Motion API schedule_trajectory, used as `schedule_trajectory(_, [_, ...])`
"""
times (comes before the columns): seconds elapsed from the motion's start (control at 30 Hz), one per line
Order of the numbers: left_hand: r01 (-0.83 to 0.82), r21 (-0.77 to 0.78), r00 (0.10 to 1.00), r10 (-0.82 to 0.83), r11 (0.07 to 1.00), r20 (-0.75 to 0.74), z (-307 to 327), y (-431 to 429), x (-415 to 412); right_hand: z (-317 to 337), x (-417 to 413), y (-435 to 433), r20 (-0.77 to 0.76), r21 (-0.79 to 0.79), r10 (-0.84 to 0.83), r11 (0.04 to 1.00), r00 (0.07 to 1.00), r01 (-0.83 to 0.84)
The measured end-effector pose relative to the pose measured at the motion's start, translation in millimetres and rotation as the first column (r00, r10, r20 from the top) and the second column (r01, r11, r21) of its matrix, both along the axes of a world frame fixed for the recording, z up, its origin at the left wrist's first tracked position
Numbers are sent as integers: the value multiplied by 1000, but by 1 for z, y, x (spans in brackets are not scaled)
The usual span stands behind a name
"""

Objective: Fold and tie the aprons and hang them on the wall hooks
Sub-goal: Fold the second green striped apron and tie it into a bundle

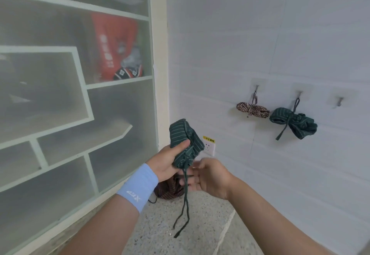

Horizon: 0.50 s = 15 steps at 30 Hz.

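Now the tying step looks to be in hand: the left hand [170, 160], with a pale blue wristband [138, 188] on its wrist, grips a green striped apron [185, 140] folded into a thick bundle just left of the wall socket [209, 146], thumb pressed across the front. The right hand [210, 176] sits just below the socket with fingers stretched and relaxed, holding nothing. The two strings [185, 204] hang loose from the bundle's lower end past those fingers; whether they touch is unclear. The bundle is compact, its narrow end gathered, and no knot shows. The next move probably calls for the right hand to catch the strings, wind them round the bundle and leave a loop. Up and right of the socket, a checked apron [253, 110] and a second green apron [294, 122] hang tied, with the empty hook [339, 101] farthest right. Below and left of the socket a dark red striped apron [170, 190] lies on the floor [200, 224].
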State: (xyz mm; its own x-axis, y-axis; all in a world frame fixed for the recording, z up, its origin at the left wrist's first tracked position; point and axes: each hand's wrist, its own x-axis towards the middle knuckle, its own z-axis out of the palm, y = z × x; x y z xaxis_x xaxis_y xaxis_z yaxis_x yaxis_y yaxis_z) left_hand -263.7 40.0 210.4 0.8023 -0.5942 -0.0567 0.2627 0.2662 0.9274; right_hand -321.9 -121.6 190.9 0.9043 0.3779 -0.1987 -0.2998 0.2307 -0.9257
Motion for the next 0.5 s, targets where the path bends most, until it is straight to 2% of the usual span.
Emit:
schedule_trajectory(0.07, [-18, -25, 999, 17, 1000, -29, 6, 2, 0, 0, -5, 5, 35, -108, 54, 993, 998, -50])
schedule_trajectory(0.17, [0, -20, 1000, -1, 1000, -17, 14, 5, -1, 8, -8, 7, 169, -300, -13, 952, 986, 64])
schedule_trajectory(0.3, [6, -55, 1000, -7, 998, -17, 23, 17, 6, 27, -9, -2, 308, -550, -41, 808, 951, 213])
schedule_trajectory(0.37, [24, -49, 1000, -24, 999, 4, 25, 26, 10, 31, -8, -6, 350, -608, -27, 754, 936, 249])
schedule_trajectory(0.5, [66, 74, 997, -70, 995, 45, 14, 38, 14, 30, -4, -2, 366, -693, 24, 674, 930, 255])
